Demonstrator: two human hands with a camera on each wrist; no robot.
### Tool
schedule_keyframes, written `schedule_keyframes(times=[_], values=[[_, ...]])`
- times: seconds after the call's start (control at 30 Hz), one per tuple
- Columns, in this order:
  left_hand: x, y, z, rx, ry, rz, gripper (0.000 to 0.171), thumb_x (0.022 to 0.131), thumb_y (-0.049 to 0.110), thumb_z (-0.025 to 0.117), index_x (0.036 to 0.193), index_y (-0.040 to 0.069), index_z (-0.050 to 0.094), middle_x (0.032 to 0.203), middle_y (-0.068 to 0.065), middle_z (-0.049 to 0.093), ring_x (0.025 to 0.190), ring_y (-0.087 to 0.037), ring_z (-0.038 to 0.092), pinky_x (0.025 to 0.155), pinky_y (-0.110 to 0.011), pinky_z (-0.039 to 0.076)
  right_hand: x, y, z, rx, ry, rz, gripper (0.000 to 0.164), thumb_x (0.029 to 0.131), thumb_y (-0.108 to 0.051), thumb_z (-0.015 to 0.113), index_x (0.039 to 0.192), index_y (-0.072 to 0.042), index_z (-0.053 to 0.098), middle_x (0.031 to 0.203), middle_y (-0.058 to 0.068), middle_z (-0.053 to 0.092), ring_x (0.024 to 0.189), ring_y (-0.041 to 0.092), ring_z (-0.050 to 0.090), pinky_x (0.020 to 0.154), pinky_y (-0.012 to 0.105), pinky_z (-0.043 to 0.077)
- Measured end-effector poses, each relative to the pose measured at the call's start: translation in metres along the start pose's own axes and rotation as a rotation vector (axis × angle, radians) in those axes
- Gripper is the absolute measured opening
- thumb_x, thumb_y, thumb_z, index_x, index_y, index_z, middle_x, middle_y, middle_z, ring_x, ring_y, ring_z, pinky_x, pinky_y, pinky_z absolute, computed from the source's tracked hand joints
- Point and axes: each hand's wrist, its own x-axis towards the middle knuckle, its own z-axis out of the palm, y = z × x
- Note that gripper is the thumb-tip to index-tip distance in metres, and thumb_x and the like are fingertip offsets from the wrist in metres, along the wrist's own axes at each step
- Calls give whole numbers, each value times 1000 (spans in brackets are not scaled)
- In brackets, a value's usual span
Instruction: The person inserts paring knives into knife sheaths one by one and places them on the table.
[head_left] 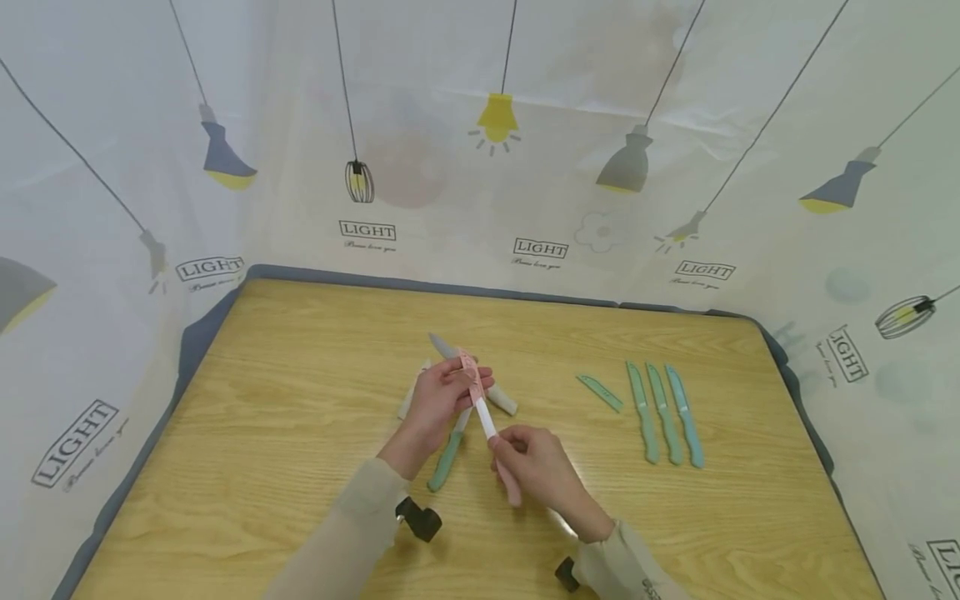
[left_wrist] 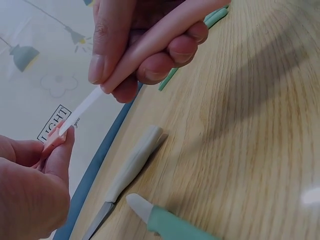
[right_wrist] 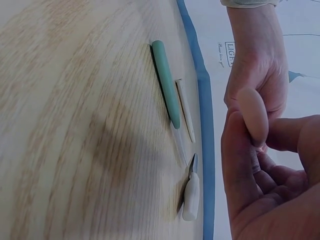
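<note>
A pink-handled knife (head_left: 487, 419) with a white blade is held above the table in both hands. Its pink handle (left_wrist: 155, 40) lies in the fingers of my right hand (head_left: 536, 467). My left hand (head_left: 435, 400) pinches a pink blade cover (head_left: 471, 375) between thumb and fingers. The blade's far end sits inside that cover, while the part by the handle is bare. Beneath the hands lie a green-handled knife (head_left: 447, 462) with a pale blade and a white-handled knife (head_left: 502, 400) with a grey blade. A narrow white piece (head_left: 408, 400) is partly hidden behind my left hand.
At the right of the wooden table (head_left: 262, 500), two green knives (head_left: 651, 425) and a blue knife (head_left: 688, 425) lie side by side. Left of them is a green blade cover (head_left: 600, 392). A printed curtain (head_left: 450, 208) surrounds the back and sides.
</note>
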Motion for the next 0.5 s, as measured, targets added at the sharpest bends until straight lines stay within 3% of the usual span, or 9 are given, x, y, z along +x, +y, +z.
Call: schedule_keyframes(times=[0.5], values=[[-2, -2, 6, 8, -47, -21, 39, 100, 9, 50, 136, -5, 48, 120, -22, 63, 106, -24, 65, 89, -31, 53, 3, 0, -1, 40, 24, -1, 38, 98, -31, 54, 96, 4, 69, 70, 0, 67, 56, 13, 62, 53, 26, 53]])
